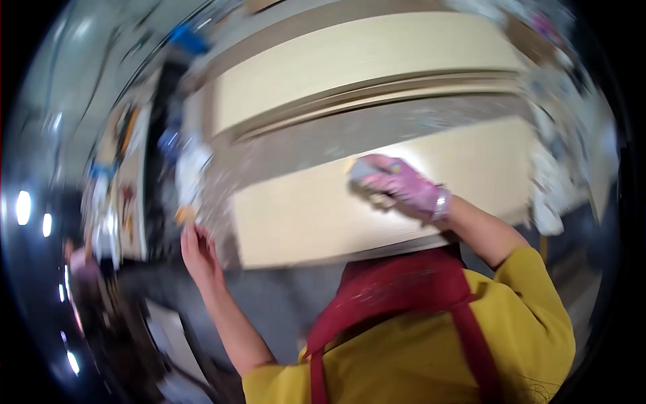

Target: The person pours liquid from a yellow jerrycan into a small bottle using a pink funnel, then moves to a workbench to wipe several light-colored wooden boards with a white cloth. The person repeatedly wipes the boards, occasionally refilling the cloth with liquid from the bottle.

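Observation:
My right hand [409,187] wears a pink glove, with a shiny band at the wrist. Its fingers close round a grey block [364,171], perhaps a sanding sponge, pressed on the upper face of a long pale board [296,225]. The board lies across the table in front of me. My bare left hand [200,254] is raised off the board's left end, fingers partly curled and blurred. A small orange-tan thing [186,215] shows at its fingertips; whether the hand holds it or it lies behind, I cannot tell.
Beyond the board, more long pale boards [363,57] lie stacked on the grey-brown table [323,148]. White plastic [193,172] lies at the table's left side, and a crumpled white bag [548,195] hangs at its right end. Farther left stands a cluttered shelf [131,182].

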Tool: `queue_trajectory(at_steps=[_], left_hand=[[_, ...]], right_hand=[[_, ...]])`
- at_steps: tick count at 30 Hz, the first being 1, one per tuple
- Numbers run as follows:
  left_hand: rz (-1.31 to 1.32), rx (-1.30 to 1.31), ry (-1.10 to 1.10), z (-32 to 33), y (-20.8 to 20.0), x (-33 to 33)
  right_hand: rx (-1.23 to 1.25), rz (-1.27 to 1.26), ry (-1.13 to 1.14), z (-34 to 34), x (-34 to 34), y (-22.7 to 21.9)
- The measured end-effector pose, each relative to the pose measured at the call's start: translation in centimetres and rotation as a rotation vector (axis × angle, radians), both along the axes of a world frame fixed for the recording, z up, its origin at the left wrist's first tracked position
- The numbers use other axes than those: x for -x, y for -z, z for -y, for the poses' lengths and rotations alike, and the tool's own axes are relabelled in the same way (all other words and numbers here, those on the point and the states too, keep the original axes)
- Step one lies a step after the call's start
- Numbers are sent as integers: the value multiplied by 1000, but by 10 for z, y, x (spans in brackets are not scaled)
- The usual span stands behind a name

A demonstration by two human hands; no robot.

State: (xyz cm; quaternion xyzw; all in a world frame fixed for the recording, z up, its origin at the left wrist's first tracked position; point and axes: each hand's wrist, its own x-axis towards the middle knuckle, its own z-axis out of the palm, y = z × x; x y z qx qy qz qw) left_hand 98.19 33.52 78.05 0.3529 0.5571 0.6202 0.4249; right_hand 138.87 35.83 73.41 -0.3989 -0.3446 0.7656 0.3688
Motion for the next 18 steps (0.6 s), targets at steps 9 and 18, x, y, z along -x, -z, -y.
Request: queue_trajectory(at_steps=[9,18], left_hand=[[-526,75,-436,29,20,240],[-665,322,-202,-67,71,252]], right_hand=[[-125,-56,-438,-54,200,-3],[-63,42,-434,-59,268,6]])
